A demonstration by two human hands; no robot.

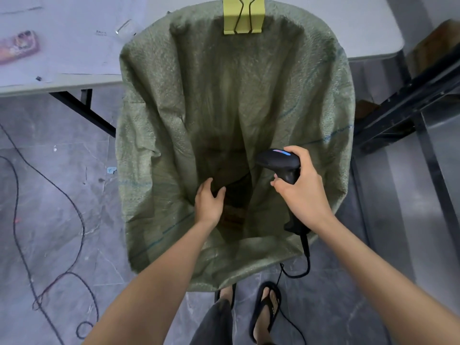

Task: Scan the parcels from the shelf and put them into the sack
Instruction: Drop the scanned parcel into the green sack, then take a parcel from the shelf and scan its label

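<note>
Looking down through the head view, you have the large green woven plastic sack [154, 135] standing wide open before you. Its far rim is pinned to the edge of the pale grey table [74, 80] by a yellow metal binder clip [244, 14]. The weave is coarse and crinkled, with thin blue lines running across it. Deep at the bottom lie brown cardboard parcels [234, 215], dim in shadow; their number cannot be told.

Your left hand [209, 202] hangs inside the sack's mouth above the parcels, fingers loosely spread and holding nothing. Your right hand [303, 188] is wrapped round the handle of a black plastic handheld scanner [278, 160], which has a blue strip on its smooth, rounded head and sits over the sack's right side. Its black cable [305, 255] drops over the near rim toward the grey stone floor [62, 195].
</note>
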